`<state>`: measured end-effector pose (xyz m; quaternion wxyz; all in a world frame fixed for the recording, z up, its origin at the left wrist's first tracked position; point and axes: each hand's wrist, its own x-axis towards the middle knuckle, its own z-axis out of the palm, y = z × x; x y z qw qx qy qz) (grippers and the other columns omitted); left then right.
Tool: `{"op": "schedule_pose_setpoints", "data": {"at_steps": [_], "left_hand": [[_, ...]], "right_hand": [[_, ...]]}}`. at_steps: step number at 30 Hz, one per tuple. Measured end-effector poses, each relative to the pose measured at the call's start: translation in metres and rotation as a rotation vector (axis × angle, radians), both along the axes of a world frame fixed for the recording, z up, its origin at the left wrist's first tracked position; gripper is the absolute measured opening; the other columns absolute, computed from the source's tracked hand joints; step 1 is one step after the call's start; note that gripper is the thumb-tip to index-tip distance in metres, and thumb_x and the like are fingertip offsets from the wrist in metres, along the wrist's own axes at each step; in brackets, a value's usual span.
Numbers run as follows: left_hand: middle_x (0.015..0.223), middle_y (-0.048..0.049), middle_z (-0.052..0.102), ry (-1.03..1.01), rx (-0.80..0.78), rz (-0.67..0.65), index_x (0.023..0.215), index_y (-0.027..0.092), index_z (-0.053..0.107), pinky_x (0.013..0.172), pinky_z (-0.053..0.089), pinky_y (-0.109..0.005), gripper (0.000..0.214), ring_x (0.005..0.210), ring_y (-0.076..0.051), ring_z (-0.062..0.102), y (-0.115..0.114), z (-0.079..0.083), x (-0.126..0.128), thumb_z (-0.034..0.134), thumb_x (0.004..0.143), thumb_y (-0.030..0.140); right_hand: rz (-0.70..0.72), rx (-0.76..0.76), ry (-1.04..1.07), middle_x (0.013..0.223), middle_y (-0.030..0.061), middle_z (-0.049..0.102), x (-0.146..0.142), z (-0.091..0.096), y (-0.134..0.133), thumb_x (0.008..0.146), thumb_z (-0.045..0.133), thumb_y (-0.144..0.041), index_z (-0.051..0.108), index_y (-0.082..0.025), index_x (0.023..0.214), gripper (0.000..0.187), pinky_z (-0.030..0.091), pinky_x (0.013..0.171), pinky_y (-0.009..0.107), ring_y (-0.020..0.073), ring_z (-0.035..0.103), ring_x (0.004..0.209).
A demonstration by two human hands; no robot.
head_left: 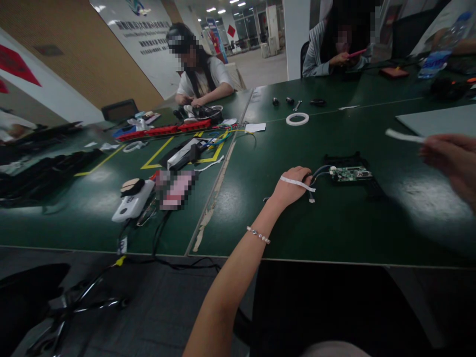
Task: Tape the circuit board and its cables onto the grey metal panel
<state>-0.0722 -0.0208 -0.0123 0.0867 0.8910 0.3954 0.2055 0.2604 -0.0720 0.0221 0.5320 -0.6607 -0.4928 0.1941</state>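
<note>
My left hand [293, 184] rests on the green table, its fingers closed round a dark cable [319, 171]. A strip of white tape [297, 182] lies across the back of that hand. The cable runs to a green circuit board [351, 173] set on a black plastic bracket [345, 159]. Off to the right, my right hand [451, 161], somewhat blurred, pinches another white tape strip [403, 136], which sticks out to the left above the table. Farther back lies a roll of white tape [297, 119], apart from both hands.
Left of the table seam are a white power bank [133, 201], a phone [178, 189] and a red tray row [163, 130] with cables. A wrench [297, 105] lies at the back. Two people sit opposite; a water bottle [442, 47] stands far right beside a grey panel [442, 121].
</note>
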Motion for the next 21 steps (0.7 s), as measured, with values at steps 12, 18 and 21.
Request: {"op": "schedule_pose_setpoints", "data": {"at_steps": [12, 18, 21], "left_hand": [[0.099, -0.0071, 0.066, -0.022, -0.084, 0.123, 0.101, 0.014, 0.063, 0.084, 0.051, -0.03, 0.019, 0.092, -0.015, 0.063, 0.014, -0.002, -0.001, 0.047, 0.093, 0.02], [0.1, -0.0064, 0.066, -0.05, -0.007, 0.139, 0.103, 0.015, 0.062, 0.084, 0.051, -0.029, 0.018, 0.092, -0.015, 0.061, 0.008, 0.002, -0.002, 0.047, 0.092, 0.017], [0.099, -0.0059, 0.066, -0.064, 0.003, 0.154, 0.101, 0.016, 0.062, 0.084, 0.051, -0.03, 0.019, 0.091, -0.015, 0.062, 0.007, 0.002, 0.0, 0.045, 0.093, 0.018]], "right_hand": [[0.847, -0.147, 0.253, 0.078, 0.0059, 0.066, -0.205, -0.012, -0.014, 0.079, 0.066, -0.041, 0.064, -0.014, 0.087, 0.028, 0.053, 0.069, 0.027, 0.0136, 0.064, 0.069], [0.805, -0.221, 0.317, 0.069, 0.0027, 0.063, -0.211, -0.027, -0.014, 0.077, 0.068, -0.043, 0.042, -0.018, 0.089, 0.038, 0.054, 0.055, 0.025, 0.015, 0.063, 0.06], [0.781, -0.274, 0.333, 0.069, 0.0035, 0.063, -0.211, -0.027, -0.014, 0.077, 0.068, -0.046, 0.038, -0.018, 0.085, 0.041, 0.051, 0.051, 0.023, 0.0152, 0.063, 0.059]]}}
